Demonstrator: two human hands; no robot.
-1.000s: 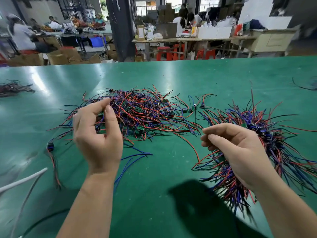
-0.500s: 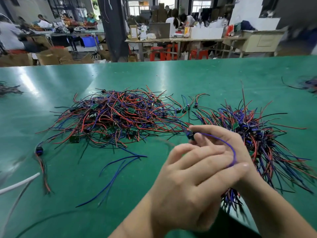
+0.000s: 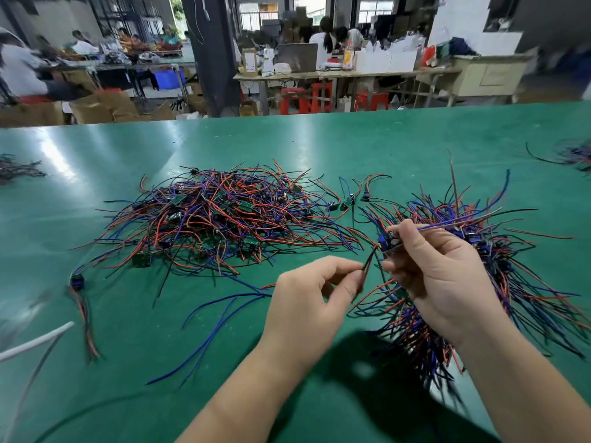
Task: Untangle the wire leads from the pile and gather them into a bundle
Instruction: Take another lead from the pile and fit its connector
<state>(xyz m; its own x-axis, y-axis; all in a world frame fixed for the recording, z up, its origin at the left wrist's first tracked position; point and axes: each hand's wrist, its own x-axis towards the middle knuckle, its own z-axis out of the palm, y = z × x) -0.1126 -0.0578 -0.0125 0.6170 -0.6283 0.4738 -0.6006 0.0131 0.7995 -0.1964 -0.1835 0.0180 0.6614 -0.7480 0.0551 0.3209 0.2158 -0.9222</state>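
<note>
Hands at work over a green table [image 3: 319,148]. The left hand [image 3: 307,298] pinches the dark tip of a wire lead [image 3: 371,259] between thumb and forefinger, with its other fingers loosely curled. The right hand [image 3: 441,276] grips the small module [image 3: 391,243] at that lead's upper end, a blue strand trailing rightward past its fingers. Right palm and wrist cover the middle of the gathered bundle [image 3: 527,282], whose near edge is blurred in shadow. The tangled pile [image 3: 224,219] lies left of and beyond both hands, apart from them; the bundle sits directly beneath the right hand.
</note>
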